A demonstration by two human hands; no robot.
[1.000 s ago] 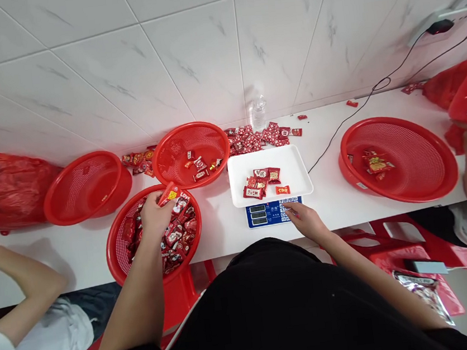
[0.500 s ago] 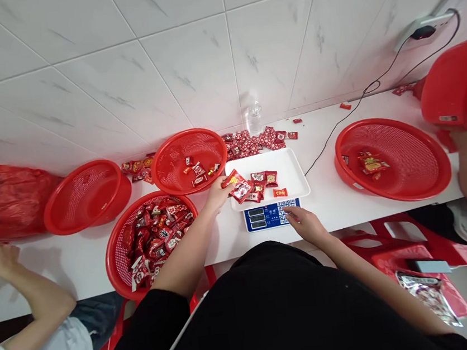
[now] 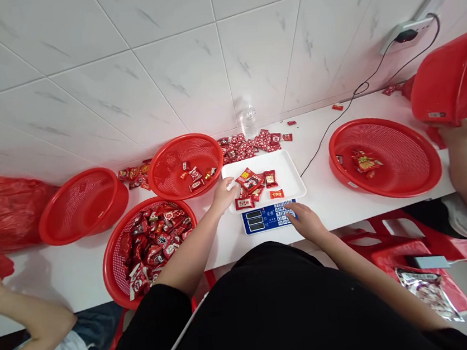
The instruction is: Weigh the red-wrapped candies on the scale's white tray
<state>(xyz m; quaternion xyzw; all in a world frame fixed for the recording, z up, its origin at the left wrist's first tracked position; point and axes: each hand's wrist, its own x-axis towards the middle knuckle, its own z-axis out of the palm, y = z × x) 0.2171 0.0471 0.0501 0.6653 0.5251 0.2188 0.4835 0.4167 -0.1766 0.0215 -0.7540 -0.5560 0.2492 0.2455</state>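
- A red packet (image 3: 250, 180), printed "LOVE", lay on smaller wrapped pieces (image 3: 244, 202) in the white tray (image 3: 288, 170).
- The left hand (image 3: 224, 194) was just beside this packet, its grip spread.
- Under the tray was the blue scale (image 3: 269, 223); its keys (image 3: 280, 213) showed the digits 7, 8, 9.
- The right hand (image 3: 307, 220) was at these keys; the state of its grip I could not tell.
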